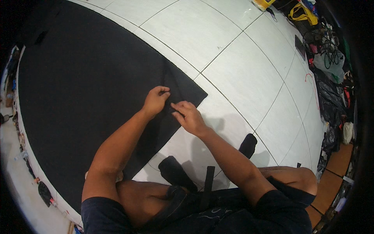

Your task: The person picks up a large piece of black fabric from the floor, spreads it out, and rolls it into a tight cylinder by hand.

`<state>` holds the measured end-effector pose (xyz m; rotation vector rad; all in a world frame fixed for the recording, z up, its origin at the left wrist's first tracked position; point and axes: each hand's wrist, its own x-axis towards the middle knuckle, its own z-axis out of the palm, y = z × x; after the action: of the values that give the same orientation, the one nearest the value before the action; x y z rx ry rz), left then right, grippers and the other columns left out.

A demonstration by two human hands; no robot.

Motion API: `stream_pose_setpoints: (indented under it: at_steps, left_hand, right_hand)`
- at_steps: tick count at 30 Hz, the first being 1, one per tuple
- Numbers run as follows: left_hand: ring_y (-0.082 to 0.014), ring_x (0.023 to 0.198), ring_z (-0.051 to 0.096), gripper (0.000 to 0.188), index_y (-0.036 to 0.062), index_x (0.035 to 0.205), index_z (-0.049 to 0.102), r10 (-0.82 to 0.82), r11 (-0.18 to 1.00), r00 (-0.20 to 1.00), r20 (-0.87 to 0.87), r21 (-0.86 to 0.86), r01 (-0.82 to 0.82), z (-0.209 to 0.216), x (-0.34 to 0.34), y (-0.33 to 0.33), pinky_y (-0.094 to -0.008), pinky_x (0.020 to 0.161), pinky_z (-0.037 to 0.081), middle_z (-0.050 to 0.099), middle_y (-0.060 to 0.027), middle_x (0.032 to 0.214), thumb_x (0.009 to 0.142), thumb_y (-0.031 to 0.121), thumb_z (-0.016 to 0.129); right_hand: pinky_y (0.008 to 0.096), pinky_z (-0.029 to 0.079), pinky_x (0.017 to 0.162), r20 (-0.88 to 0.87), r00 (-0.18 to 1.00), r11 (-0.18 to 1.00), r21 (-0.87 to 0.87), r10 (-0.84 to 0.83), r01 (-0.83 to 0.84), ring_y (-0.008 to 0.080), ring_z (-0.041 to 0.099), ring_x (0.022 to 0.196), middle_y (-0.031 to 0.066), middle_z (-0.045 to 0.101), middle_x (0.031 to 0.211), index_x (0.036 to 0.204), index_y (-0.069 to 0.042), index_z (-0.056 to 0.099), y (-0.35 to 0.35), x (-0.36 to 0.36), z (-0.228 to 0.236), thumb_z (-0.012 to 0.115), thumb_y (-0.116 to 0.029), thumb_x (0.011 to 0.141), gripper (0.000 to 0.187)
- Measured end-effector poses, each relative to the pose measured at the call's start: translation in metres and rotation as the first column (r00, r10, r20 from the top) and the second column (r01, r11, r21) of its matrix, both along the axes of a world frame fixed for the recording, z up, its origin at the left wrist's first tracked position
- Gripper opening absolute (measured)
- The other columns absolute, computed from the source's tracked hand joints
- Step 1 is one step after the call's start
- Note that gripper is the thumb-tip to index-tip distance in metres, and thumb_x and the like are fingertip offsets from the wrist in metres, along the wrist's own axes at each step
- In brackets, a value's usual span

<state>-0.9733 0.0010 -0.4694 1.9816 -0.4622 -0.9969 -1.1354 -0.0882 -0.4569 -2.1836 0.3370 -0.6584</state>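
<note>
A large black sheet (89, 89), which looks like cloth or a thin mat, lies flat on the floor with one corner pointing right. Over that sheet, close to the corner, my left hand (156, 101) has its thumb and fingertips pinched together. Just right of it and slightly nearer, my right hand (189, 116) also pinches, its fingers pointing toward the left one. The hands are a small gap apart. Anything held in either pinch is too dark and small to make out against the black surface.
White floor tiles (230, 66) surround the sheet. Two dark sock-like shapes, one nearer (177, 173) and one farther right (248, 145), are by my legs, with an upright black strip (208, 179). Bags, cables and black plastic (329, 97) pile along the right edge.
</note>
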Motion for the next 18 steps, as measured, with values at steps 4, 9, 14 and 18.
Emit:
stream_pose_setpoints:
  at_steps: [4, 9, 14, 18]
  left_hand:
    - [-0.0144, 0.076, 0.06, 0.027, 0.0006, 0.111, 0.064, 0.016, 0.999, 0.997, -0.072, -0.04, -0.019, 0.004, -0.002, 0.0, -0.0285, 0.062, 0.05, 0.064, -0.0087, 0.088, 0.089, 0.015, 0.063]
    - [-0.0128, 0.074, 0.059, 0.024, 0.0015, 0.111, 0.064, 0.014, 0.998, 0.995, -0.1, -0.059, -0.02, 0.01, -0.002, 0.0, -0.0281, 0.059, 0.05, 0.062, -0.0075, 0.085, 0.089, 0.012, 0.061]
    - [-0.0136, 0.08, 0.061, 0.023, 0.0016, 0.111, 0.064, 0.044, 0.994, 0.998, 0.049, -0.097, -0.039, -0.012, 0.002, 0.004, -0.0273, 0.072, 0.05, 0.064, -0.0085, 0.09, 0.09, 0.01, 0.061]
    - [-0.0158, 0.092, 0.062, 0.025, 0.0014, 0.112, 0.064, -0.016, 0.992, 0.999, -0.029, -0.124, 0.012, -0.016, 0.004, 0.001, -0.0272, 0.083, 0.047, 0.067, -0.01, 0.1, 0.09, 0.011, 0.061]
  right_hand:
    - [0.0358, 0.049, 0.067, -0.123, 0.992, 0.985, 0.17, 0.036, -0.014, 0.0263, 0.062, 0.073, 0.0118, 0.062, 0.082, 0.093, -0.001, 0.07, -0.011, -0.004, -0.013, 0.074, -0.019, 0.079, 0.023]
    - [0.0332, 0.044, 0.057, -0.313, 0.949, 0.939, 0.316, -0.034, 0.137, 0.0205, 0.055, 0.061, 0.009, 0.058, 0.07, 0.072, 0.0, 0.062, -0.026, 0.0, -0.015, 0.078, -0.026, 0.078, 0.031]
    - [0.032, 0.044, 0.059, -0.384, 0.901, 0.822, 0.433, -0.204, 0.371, 0.0172, 0.053, 0.062, 0.0072, 0.058, 0.071, 0.07, 0.0, 0.059, -0.044, -0.013, -0.033, 0.078, -0.029, 0.078, 0.036]
    - [0.0331, 0.047, 0.072, -0.212, 0.793, 0.701, 0.375, -0.572, 0.606, 0.02, 0.056, 0.078, 0.0122, 0.061, 0.096, 0.096, 0.0, 0.064, -0.054, -0.023, -0.051, 0.076, -0.028, 0.08, 0.034]
